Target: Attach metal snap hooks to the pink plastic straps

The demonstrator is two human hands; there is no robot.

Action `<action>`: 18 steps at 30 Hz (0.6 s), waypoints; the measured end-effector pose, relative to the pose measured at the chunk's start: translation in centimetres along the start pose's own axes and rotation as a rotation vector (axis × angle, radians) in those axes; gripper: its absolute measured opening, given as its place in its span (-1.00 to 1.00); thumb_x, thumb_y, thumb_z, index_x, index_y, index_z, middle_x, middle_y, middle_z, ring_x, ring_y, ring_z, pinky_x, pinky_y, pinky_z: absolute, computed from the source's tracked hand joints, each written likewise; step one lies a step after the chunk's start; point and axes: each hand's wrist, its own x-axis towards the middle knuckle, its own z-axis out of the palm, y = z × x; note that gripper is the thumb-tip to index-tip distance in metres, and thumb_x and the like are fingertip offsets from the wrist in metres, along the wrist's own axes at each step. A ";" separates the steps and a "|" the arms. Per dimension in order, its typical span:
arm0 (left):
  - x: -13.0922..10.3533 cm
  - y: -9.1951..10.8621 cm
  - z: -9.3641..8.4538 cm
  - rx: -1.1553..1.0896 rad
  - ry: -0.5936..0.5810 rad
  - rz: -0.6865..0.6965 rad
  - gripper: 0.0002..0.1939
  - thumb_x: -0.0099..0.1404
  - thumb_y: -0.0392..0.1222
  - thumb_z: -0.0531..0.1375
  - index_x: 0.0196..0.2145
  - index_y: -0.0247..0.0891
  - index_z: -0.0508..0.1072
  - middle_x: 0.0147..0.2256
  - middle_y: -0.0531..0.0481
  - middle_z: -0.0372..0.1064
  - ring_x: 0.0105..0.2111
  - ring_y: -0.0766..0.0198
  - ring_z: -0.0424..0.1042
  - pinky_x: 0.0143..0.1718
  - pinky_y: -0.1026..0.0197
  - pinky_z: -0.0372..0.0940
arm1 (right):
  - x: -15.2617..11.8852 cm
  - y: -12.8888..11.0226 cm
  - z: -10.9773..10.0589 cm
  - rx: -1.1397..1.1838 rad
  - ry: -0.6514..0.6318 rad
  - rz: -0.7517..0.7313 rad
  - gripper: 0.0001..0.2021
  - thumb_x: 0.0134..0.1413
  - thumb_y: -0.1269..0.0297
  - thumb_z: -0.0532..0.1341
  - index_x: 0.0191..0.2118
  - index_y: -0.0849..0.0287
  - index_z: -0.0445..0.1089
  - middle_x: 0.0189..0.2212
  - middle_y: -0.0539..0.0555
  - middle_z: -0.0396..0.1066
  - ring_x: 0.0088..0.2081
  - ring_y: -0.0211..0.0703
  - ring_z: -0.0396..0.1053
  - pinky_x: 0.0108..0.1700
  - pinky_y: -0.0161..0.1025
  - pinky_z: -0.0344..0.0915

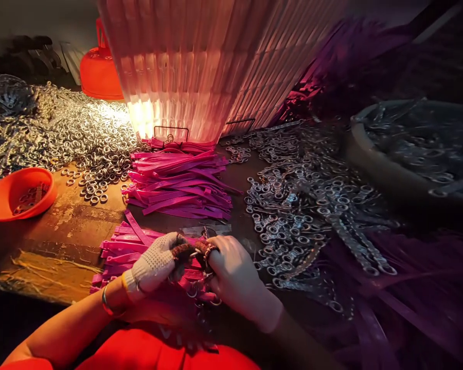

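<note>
My left hand (pixel 156 264), in a pale dotted glove with brown covering on the fingertips, is closed near the table's front edge. My right hand (pixel 233 275) meets it fingertip to fingertip, also closed, with brown wrapping on its fingers. Between the fingertips shows a small shiny metal ring (pixel 194 253), partly hidden. Below the hands hang magenta strap ends (pixel 206 295) with metal rings; whether the fingers grip these straps I cannot tell. A pile of magenta straps (pixel 119 252) lies under and beside my left hand, and another strap pile (pixel 181 180) lies beyond.
Loose metal rings (pixel 104 139) heap at the left, under a red lamp (pixel 100 72). A red bowl (pixel 48 192) holds small metal parts. Corrugated panels (pixel 185 67) stand behind. Chains with rings (pixel 293 226) spread rightward, near a large tub (pixel 364 139).
</note>
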 end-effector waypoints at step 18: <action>9.0 3.8 0.0 0.734 0.022 0.298 -0.96 0.20 -0.26 0.22 -0.40 -0.28 0.44 -0.36 -0.09 0.39 -0.32 0.17 0.41 -0.30 0.20 0.27 | -1.8 1.6 1.0 0.303 0.127 0.624 -0.83 0.11 0.39 0.03 -0.39 0.13 0.36 -0.50 0.09 0.44 -0.44 -0.07 0.36 -0.39 -0.23 0.16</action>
